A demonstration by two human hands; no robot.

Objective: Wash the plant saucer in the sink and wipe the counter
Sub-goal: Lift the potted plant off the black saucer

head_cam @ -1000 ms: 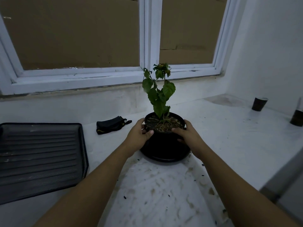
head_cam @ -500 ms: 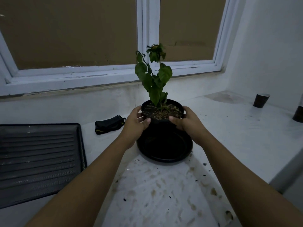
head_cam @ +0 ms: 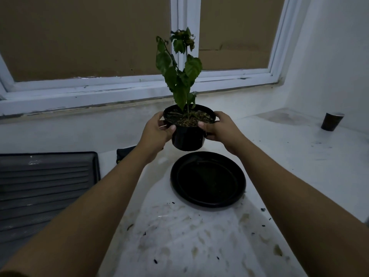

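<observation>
- Gripping the black plant pot (head_cam: pixel 187 136) on opposite sides with left hand (head_cam: pixel 157 131) and right hand (head_cam: pixel 220 129), fingers curling round it.
- Holding it upright, clear above the saucer (head_cam: pixel 207 179) lying on the stained desk (head_cam: pixel 299 156).

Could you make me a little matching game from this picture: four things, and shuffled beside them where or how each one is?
1. plant pot
2. saucer
3. dark cup
4. ribbed tray

a. far right
b. far left
c. held up in the air
d. lying flat, nothing on it

Pairs: 1-c, 2-d, 3-a, 4-b
</observation>
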